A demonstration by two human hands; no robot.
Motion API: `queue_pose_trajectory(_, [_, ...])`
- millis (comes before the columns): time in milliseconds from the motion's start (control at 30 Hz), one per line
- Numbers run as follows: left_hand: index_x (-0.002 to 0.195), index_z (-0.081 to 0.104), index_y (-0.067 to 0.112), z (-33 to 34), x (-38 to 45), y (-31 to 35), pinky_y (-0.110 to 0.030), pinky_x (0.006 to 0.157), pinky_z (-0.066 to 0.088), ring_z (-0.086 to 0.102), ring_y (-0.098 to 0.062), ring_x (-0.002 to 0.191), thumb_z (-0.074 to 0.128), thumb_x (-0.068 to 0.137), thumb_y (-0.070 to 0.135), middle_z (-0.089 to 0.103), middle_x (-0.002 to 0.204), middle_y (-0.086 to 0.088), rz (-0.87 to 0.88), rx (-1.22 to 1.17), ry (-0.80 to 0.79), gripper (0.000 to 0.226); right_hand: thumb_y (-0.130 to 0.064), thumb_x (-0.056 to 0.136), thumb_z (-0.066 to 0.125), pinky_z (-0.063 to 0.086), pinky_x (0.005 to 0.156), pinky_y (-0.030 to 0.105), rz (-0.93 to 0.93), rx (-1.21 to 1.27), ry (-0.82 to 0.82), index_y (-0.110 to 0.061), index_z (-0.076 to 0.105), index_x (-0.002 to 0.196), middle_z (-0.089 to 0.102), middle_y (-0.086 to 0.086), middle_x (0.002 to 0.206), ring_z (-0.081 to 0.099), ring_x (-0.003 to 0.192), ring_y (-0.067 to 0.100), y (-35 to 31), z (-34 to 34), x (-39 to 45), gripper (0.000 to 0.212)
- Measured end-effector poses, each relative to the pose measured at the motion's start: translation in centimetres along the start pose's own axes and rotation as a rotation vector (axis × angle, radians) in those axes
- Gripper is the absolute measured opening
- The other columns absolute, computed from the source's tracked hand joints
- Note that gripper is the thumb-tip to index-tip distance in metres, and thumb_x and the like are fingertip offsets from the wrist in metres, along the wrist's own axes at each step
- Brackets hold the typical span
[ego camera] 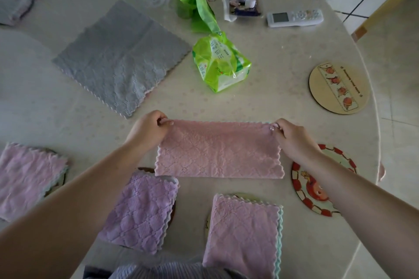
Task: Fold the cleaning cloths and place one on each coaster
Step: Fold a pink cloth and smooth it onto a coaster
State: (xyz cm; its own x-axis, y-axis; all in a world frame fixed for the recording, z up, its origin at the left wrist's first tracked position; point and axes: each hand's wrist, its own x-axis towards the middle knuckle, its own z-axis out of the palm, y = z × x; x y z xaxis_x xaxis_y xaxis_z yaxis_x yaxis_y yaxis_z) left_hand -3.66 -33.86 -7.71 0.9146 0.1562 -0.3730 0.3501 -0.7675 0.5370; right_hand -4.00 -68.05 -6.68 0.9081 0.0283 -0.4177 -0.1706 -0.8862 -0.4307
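Fingers (166, 123) of both hands pinch pink cloth (218, 149) top corners, forearms outstretched.

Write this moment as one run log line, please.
phase: folding | left hand and right hand: pinch pink cloth corners | red coaster: bare

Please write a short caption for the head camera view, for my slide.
Both hands, left and right, pinch a half-folded pink cloth above three cloth-covered coasters.
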Motion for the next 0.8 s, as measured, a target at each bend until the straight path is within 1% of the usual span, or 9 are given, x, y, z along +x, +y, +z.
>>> queue_pose_trajectory(100, [0.086,0.056,0.018,0.0,-0.1,0.2,-0.027,0.053,0.036,0.052,-0.016,0.069,0.057,0.09,0.031,0.061,0.083,-0.002,-0.025,0.015,0.012,0.013,-0.034,0.097,0.037,0.04,0.047,0.032,0.011,-0.019,0.013,-0.021,0.051,0.099,0.061,0.003,0.067,0.052,0.049,0.019,-0.2,0.1,0.2,0.02])
queue_pose_trajectory(167, [0.096,0.056,0.018,0.1,-0.7,0.6,-0.03,0.063,0.042,0.056,-0.018,0.079,0.058,0.089,0.035,0.061,0.095,0.0,-0.018,0.005,0.125,0.018,-0.033,0.095,0.041,0.038,0.044,0.029,0.017,-0.015,0.109,-0.021,0.045,0.105,0.059,-0.001,0.07,0.053,0.052,0.016,-0.7,-0.2,-0.3,0.016])
queue_pose_trajectory(233, [0.104,0.057,0.017,0.7,-1.4,1.0,-0.039,0.08,0.045,0.056,-0.023,0.095,0.058,0.088,0.035,0.059,0.108,-0.002,0.139,0.087,0.295,0.025,-0.028,0.092,0.048,0.044,0.053,0.032,-0.035,-0.008,0.257,-0.016,0.044,0.115,0.057,-0.002,0.084,0.055,0.066,0.016,-1.2,-0.2,-1.1,0.026])
queue_pose_trajectory(267, [0.106,0.059,0.016,1.2,-1.9,1.4,-0.044,0.087,0.043,0.054,-0.025,0.104,0.058,0.087,0.034,0.059,0.112,-0.004,0.26,0.132,0.336,0.026,-0.025,0.091,0.051,0.048,0.065,0.031,-0.097,-0.016,0.285,-0.013,0.045,0.12,0.057,0.0,0.096,0.056,0.079,0.017,-1.6,-0.1,-1.6,0.032])
queue_pose_trajectory(333, [0.111,0.06,0.016,2.8,-3.0,2.3,-0.05,0.095,0.037,0.048,-0.027,0.118,0.055,0.086,0.033,0.057,0.123,-0.006,0.479,0.213,0.281,0.031,-0.021,0.09,0.052,0.04,0.095,0.03,-0.244,-0.07,0.223,-0.012,0.045,0.129,0.052,0.005,0.122,0.051,0.11,0.019,-2.7,1.1,-2.5,0.04])
queue_pose_trajectory(433, [0.129,0.052,0.013,5.9,-4.3,3.5,-0.054,0.11,0.022,0.036,-0.028,0.135,0.042,0.088,0.04,0.047,0.14,-0.007,0.616,0.374,0.075,0.049,-0.023,0.087,0.049,0.021,0.114,0.039,-0.439,-0.196,0.07,-0.015,0.038,0.137,0.039,0.005,0.143,0.033,0.134,0.023,-5.0,4.0,-2.7,0.052])
queue_pose_trajectory(500, [0.133,0.047,0.008,7.4,-4.8,3.6,-0.056,0.11,0.024,0.036,-0.029,0.135,0.036,0.086,0.042,0.047,0.14,-0.01,0.62,0.447,0.004,0.059,-0.031,0.087,0.05,0.02,0.114,0.048,-0.502,-0.29,0.035,-0.014,0.036,0.14,0.034,0.008,0.148,0.029,0.138,0.026,-5.7,6.5,-2.5,0.057])
queue_pose_trajectory(600, [0.131,0.049,0.004,8.0,-4.4,2.7,-0.054,0.108,0.031,0.043,-0.03,0.13,0.04,0.086,0.045,0.051,0.137,-0.013,0.631,0.538,0.013,0.062,-0.044,0.088,0.042,0.025,0.111,0.053,-0.481,-0.377,0.044,-0.016,0.04,0.139,0.037,0.01,0.147,0.034,0.136,0.027,-5.5,8.4,-2.2,0.059])
queue_pose_trajectory(800, [0.146,0.021,0.01,5.3,-3.2,-0.4,-0.047,0.116,0.003,0.014,-0.029,0.143,0.02,0.084,0.065,0.02,0.154,-0.013,0.477,0.701,-0.034,0.083,-0.064,0.09,0.019,0.008,0.115,0.051,-0.413,-0.544,0.074,-0.022,0.021,0.146,0.024,0.012,0.153,0.021,0.142,0.027,-1.0,6.8,-2.0,0.07])
